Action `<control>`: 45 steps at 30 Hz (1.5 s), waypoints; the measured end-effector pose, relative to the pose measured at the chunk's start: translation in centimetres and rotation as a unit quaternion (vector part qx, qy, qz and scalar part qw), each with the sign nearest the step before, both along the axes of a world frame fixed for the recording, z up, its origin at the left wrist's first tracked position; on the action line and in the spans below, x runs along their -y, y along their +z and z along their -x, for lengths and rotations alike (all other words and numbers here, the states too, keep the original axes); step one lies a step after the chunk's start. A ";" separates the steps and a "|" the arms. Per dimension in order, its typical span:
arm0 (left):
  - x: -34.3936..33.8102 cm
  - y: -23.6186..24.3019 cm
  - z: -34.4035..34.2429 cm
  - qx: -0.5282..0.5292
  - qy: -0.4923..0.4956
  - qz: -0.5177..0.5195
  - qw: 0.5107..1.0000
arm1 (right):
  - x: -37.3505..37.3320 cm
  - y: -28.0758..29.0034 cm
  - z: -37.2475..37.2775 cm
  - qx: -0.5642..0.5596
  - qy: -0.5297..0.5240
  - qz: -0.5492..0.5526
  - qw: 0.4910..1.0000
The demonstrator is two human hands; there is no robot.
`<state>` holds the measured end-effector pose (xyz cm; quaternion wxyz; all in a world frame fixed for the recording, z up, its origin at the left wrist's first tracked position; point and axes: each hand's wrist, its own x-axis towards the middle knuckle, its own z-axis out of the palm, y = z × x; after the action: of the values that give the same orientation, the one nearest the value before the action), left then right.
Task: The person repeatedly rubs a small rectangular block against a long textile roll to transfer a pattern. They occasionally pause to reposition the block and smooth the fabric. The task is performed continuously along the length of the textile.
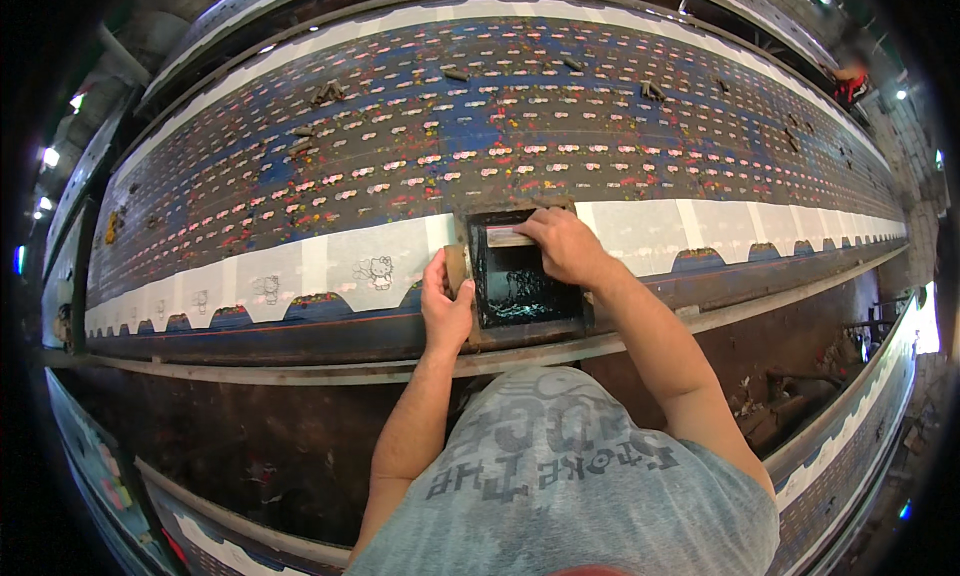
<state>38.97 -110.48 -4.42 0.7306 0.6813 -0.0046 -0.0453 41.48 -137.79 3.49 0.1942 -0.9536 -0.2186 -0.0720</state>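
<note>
A screen-printing frame (530,316) lies on the white fabric strip (630,226) along the long table's near edge, dark wet ink pooled inside it. My left hand (448,301) grips a tan block or handle at the frame's left side, thumb and fingers around it. My right hand (565,246) holds a pale squeegee (508,234) at the frame's upper inside, its fingers over the blade's right end. Left of the frame, the strip carries outlined cartoon cat prints (379,274), smaller toward the far left.
The table (350,136) has a speckled, patterned surface with several small dark weights (327,94). A near rail (270,373) borders the floor gap (260,446). More tables (845,441) stand at lower left and right. A person in red and black (850,84) is at the far right.
</note>
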 end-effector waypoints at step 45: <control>26.6 1.4 7.6 0.102 0.054 -0.135 0.984 | 24.5 -3.4 25.5 0.044 -0.228 -0.336 0.913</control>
<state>31.41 -137.09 -2.98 0.6289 0.7740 -0.0363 0.0636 15.96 -162.30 0.12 0.4715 -0.8520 0.0331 -0.2251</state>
